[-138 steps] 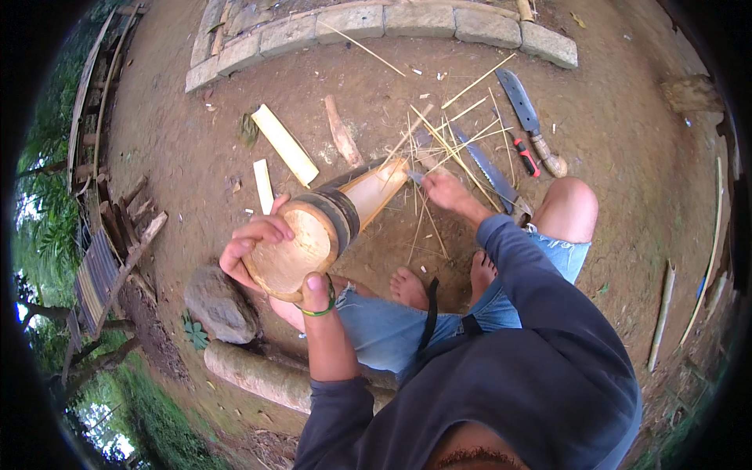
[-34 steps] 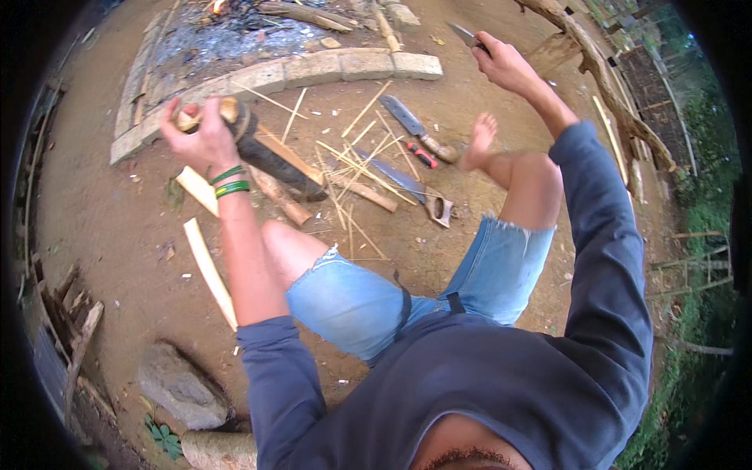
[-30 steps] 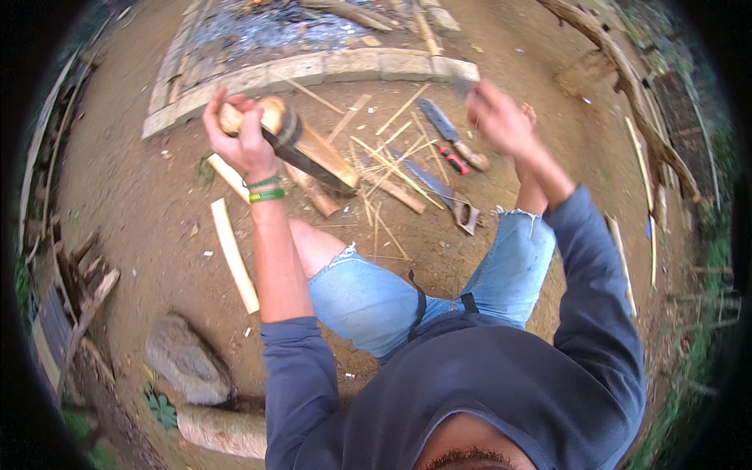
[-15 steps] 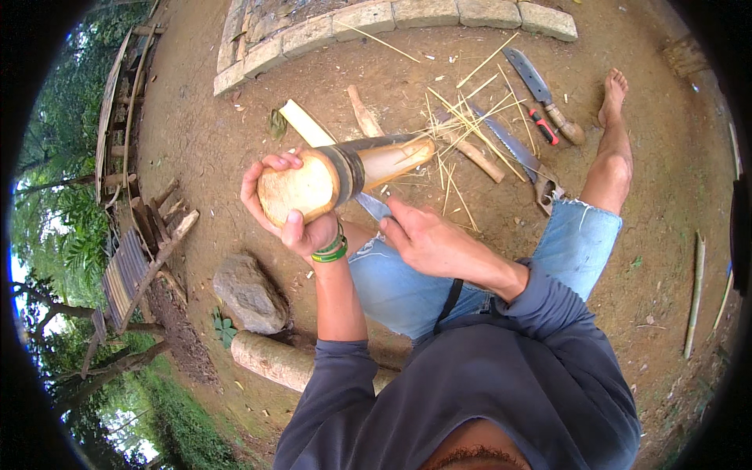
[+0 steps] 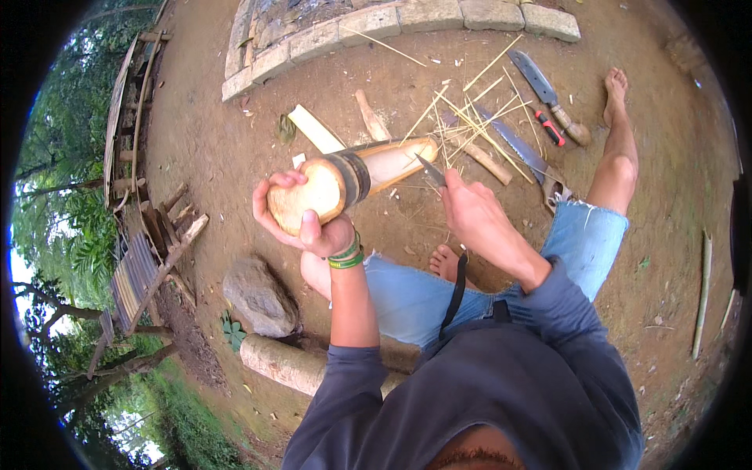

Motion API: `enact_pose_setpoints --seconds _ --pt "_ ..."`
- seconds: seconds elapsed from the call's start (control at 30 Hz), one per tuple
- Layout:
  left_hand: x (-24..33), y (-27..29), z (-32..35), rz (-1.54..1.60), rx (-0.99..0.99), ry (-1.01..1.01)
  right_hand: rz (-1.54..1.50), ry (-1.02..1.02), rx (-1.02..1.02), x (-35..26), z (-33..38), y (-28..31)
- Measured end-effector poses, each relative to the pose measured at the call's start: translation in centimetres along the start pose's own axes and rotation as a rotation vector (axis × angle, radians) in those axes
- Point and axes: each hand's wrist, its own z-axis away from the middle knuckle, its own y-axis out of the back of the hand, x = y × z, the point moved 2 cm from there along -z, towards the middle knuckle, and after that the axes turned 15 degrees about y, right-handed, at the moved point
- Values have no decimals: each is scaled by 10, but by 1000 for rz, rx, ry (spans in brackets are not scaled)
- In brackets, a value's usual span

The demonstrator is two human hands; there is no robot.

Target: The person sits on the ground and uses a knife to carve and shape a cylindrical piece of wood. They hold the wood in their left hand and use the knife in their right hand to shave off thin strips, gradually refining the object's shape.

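my left hand (image 5: 313,227) cups the cut end of a thick bamboo section (image 5: 345,182) near the middle of the frame, fingers wrapped and clamped around its rim, thumb across the pale end face. the piece slants away from me toward the upper right, its far end tapered and pale, with a dark band (image 5: 354,174) around it just past my grip. my right hand (image 5: 474,215) is closed tight on a small knife (image 5: 431,169), the blade tip touching the shaved far part of the bamboo.

i judge the bamboo stiff and hollow, light for its bulk, with a smooth skin that could slip; the end rim, where i hold it, gives the surest purchase, and the shaved part looks thinner and likelier to split.

i sit on bare packed earth (image 5: 235,141). thin bamboo splints (image 5: 470,117) lie scattered at upper centre, with a hand saw (image 5: 513,145), a big knife (image 5: 548,94) and a red-handled tool (image 5: 550,127) beside them. a row of stone blocks (image 5: 392,23) runs along the top. a rock (image 5: 258,296) and a log (image 5: 290,364) lie at lower left, wooden slats (image 5: 157,251) beyond them.
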Motion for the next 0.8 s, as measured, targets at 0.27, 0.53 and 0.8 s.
enact_pose_setpoints --seconds 0.27,0.53,0.8 --pt "2 -21 21 -79 178 -14 -474 26 112 -55 12 0" --pt "-4 -36 22 -164 261 -97 -411 58 169 -47 11 -18" --pt "-6 -55 24 -263 273 -50 70 -68 2 49 0 -62"
